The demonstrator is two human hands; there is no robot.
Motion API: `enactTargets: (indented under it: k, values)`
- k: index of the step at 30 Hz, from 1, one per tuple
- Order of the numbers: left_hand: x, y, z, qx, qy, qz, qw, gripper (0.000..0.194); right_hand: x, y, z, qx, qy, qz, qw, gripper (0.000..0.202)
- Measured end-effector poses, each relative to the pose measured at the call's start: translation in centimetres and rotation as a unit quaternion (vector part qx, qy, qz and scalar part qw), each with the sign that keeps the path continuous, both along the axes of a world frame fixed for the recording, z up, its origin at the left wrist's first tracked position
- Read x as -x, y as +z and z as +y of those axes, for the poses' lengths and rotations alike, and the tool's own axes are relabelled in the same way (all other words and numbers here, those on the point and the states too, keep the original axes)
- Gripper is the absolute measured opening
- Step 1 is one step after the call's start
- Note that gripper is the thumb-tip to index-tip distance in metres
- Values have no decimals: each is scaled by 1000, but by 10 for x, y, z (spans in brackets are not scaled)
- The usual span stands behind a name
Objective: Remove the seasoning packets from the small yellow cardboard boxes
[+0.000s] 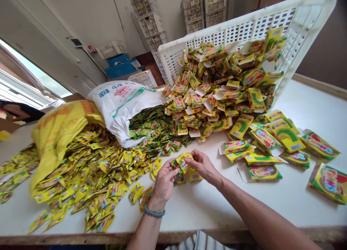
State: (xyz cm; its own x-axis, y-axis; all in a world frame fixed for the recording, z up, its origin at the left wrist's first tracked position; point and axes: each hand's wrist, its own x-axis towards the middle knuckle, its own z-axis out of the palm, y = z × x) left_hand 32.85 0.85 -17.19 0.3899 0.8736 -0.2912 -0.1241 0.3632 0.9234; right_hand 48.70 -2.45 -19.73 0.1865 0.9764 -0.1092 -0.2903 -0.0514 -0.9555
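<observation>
Close to the table's front, my left hand (165, 179), with a beaded bracelet on its wrist, has its thumb and fingers closed on small yellow and green candy packets (182, 161). My right hand (203, 165) pinches the same packets from the other side. How many packets are between the fingers cannot be made out. Just beneath the hands lies a small yellow box (194, 175), partly hidden. Two loose yellow packets (136, 193) rest left of my left wrist. Past my right hand, several printed yellow boxes (265, 172) lie on the white tabletop, some with flaps open.
A tipped white plastic basket (300, 29) spills a heap of small boxes (211, 94). Left of it, a white sack (121, 98) opens onto green packets (154, 125); a yellow sack (65, 123) lies by a wide pile of yellow packets (108, 170). Stacked crates (148, 15) stand behind.
</observation>
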Motion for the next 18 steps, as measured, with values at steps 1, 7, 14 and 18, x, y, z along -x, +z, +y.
enactTargets:
  k: [1,7,14,18]
  values:
    - [1,0,2,-20,2,26,999,49,-2,0,1,-14,-14,-11,1000,33]
    - [-4,-13,9,-248,40,536,806,64,-20,-9,8,-38,-157,-136,978,28]
    - [6,-21,9,-242,-55,573,781,77,-26,-11,8,-40,-159,-174,971,28]
    - [24,-20,12,-237,-30,513,825,48,-22,-12,7,-36,-131,-159,978,27]
